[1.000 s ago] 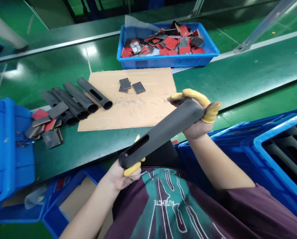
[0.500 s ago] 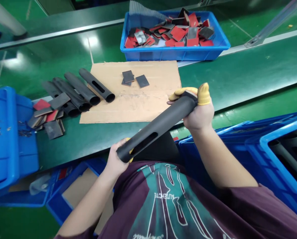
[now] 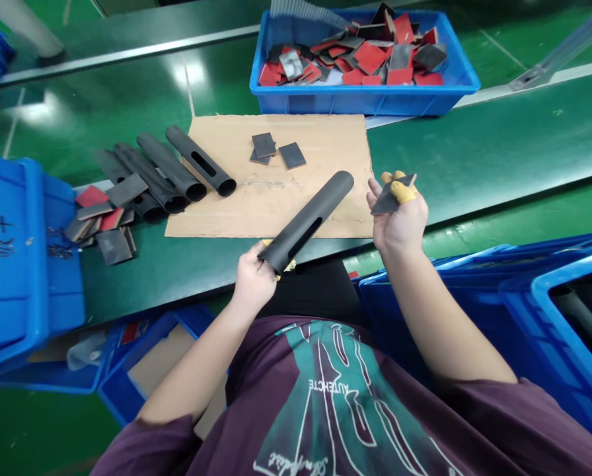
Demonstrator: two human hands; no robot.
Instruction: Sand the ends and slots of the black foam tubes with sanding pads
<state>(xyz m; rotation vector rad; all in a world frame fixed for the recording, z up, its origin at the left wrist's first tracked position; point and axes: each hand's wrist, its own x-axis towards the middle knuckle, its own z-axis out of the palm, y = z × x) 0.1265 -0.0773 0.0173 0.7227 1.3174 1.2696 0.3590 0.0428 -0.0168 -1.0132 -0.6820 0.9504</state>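
My left hand [image 3: 253, 281] grips the near end of a black slotted tube [image 3: 310, 219], which slants up and right over the cardboard sheet [image 3: 276, 198]. My right hand [image 3: 398, 215], with yellow finger cots, has come off the tube and pinches a small dark flat pad [image 3: 392, 196] just right of the tube's far end. Two dark pads [image 3: 277, 151] lie on the cardboard. Several more black tubes [image 3: 177, 173] lie side by side at the cardboard's left edge.
A blue tray [image 3: 365, 99] of red and grey pads stands behind the cardboard. Loose pads [image 3: 102, 221] lie left of the tubes. A blue bin [image 3: 18, 264] stands at the left, and blue crates [image 3: 548, 297] holding tubes at the right. The green table's edge runs near my body.
My right hand let go of the tube's far end and now holds a small dark pad. My left hand keeps the tube, which swung up toward the cardboard.
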